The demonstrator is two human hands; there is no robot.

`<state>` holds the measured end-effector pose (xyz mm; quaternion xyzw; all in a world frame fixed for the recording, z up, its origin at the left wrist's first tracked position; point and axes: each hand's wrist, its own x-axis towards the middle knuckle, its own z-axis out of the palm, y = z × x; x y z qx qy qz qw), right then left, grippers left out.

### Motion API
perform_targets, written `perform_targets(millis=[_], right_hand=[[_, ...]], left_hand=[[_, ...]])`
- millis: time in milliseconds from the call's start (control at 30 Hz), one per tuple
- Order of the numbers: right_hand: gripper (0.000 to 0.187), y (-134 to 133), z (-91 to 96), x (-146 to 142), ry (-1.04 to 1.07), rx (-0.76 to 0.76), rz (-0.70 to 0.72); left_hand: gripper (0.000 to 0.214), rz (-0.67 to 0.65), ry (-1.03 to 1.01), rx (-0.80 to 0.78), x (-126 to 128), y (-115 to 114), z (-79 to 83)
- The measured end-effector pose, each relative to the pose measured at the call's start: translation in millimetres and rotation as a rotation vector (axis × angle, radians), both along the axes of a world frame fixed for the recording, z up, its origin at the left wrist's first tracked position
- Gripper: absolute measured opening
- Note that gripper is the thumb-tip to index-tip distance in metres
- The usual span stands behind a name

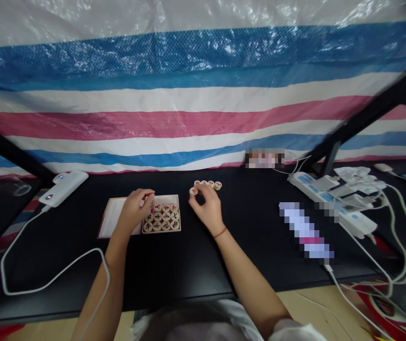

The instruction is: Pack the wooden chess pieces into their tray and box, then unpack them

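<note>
An open box (162, 230) holds rows of round wooden xiangqi pieces (166, 216), marked with red and black characters. My left hand (136, 208) is over the box's left side, with bent fingers and thumb closed around a piece at its upper left corner; the fingers partly hide that piece. To the right of the box, my right hand (208, 206) pinches one red-marked xiangqi piece (193, 191) between thumb and fingers, low over the table. Just behind it stands a short row of red-marked pieces (218, 185), partly covered by my fingers.
Left of the box lies its pale open lid (112, 218). A white power bank (64, 187) with a cable sits at the back left. On the right are a phone (305, 229) on a cable and a power strip (334, 203) with plugs. Striped sheeting (188, 123) hangs behind the black table (174, 270).
</note>
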<state>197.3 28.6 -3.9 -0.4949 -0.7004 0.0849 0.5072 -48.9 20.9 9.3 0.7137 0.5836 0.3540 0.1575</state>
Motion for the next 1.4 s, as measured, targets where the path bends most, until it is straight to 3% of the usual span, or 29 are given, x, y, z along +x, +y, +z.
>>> perform_targets(millis=[167,333,767,1400], right_hand=[[0.019,8,-11.0,24,-0.141,-0.221,-0.115],[0.011,12,-24.5,23,-0.276,-0.346,-0.12],[0.015,14,-29.0,21,-0.277,-0.357,-0.115],[0.022,14,-31.0,20,-0.205,-0.318,-0.097]], left_hand=[[0.027,-0.02,0.193,-0.046,-24,8,-15.2],[0.026,-0.027,0.287,-0.05,-26,7,-25.7],[0.027,0.022,0.349,-0.029,-23,5,-37.1],[0.025,0.029,0.282,-0.117,-20,4,-35.4]])
